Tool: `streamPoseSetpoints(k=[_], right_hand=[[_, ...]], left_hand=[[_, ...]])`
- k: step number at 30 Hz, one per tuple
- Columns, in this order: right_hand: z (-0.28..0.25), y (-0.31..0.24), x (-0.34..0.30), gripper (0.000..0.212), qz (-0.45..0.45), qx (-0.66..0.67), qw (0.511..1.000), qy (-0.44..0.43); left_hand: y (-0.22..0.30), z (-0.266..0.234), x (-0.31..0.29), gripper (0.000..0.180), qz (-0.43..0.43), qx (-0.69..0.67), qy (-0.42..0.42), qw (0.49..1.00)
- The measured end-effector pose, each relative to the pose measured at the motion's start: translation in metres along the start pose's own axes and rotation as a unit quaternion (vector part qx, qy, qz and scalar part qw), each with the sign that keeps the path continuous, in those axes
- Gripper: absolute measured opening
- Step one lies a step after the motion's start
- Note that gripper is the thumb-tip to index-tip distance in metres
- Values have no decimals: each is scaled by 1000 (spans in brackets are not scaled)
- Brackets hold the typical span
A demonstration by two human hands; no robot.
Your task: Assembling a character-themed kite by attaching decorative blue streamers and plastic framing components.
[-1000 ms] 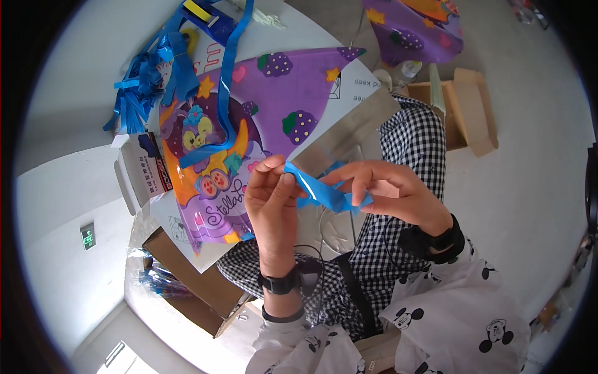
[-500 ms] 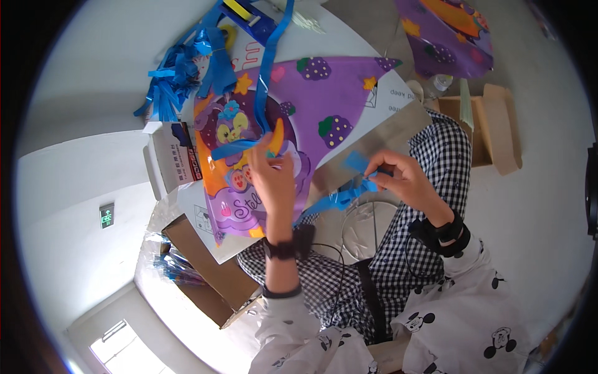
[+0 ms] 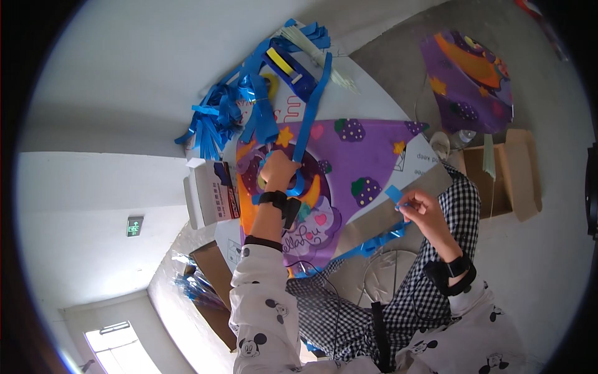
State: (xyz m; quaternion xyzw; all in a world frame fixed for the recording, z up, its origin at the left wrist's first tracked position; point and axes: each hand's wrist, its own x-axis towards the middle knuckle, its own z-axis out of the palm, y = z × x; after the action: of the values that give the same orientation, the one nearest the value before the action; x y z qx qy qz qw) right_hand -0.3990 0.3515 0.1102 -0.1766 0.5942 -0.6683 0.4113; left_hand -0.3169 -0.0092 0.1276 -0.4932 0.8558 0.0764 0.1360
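A purple triangular sheet (image 3: pixel 339 162), printed with berries, stars and a cartoon figure and resembling a kite sail, lies before me. Over its left part, my left hand (image 3: pixel 280 171) has its fingers closed on a long blue ribbon (image 3: pixel 311 112), which runs up past the sheet's far edge. A loop of that ribbon shows beside the wrist. Farther right, my right hand (image 3: pixel 425 214) pinches a short blue strip (image 3: pixel 393 193) between thumb and fingertips. Below that hand, a bunched blue ribbon (image 3: pixel 374 243) stretches along the sheet's near edge; whether it joins the pinched strip is hidden.
Beyond the sheet lie a blue tape dispenser (image 3: pixel 291 71), a heap of blue ribbons (image 3: pixel 215 118) and pale thin strips (image 3: pixel 321 56). A white carton (image 3: pixel 208 193) stands at left, with a brown box (image 3: pixel 215 268) nearer. An open cardboard box (image 3: pixel 520 174) and another purple sheet (image 3: pixel 467 87) are at right.
The whole view has shifted, so the sheet and boxes sit lower and farther right. My left hand has reached farther out along the ribbon. My right hand still pinches the blue strip.
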Motion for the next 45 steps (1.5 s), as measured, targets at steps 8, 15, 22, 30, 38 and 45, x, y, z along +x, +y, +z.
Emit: streamPoseSetpoints(k=[8, 15, 22, 30, 38, 45], right_hand=[[-1, -16, 9, 5, 48, 15, 999, 2], [-2, -20, 12, 5, 70, 28, 997, 20], [5, -18, 17, 6, 90, 48, 995, 0], [-1, -20, 14, 6, 105, 21, 994, 20], [0, -21, 14, 7, 100, 46, 994, 15], [-4, -24, 10, 8, 98, 53, 994, 16]], left_hand=[[-27, -94, 84, 36, -19, 91, 62, 994], [-66, -181, 171, 22, -13, -402, 358, 843], [-109, -119, 221, 29, -19, -122, 338, 933], [58, -51, 146, 26, 90, -489, 137, 857], [94, -73, 149, 15, -195, -705, -95, 675], [102, -73, 122, 14, -168, -796, -97, 573]])
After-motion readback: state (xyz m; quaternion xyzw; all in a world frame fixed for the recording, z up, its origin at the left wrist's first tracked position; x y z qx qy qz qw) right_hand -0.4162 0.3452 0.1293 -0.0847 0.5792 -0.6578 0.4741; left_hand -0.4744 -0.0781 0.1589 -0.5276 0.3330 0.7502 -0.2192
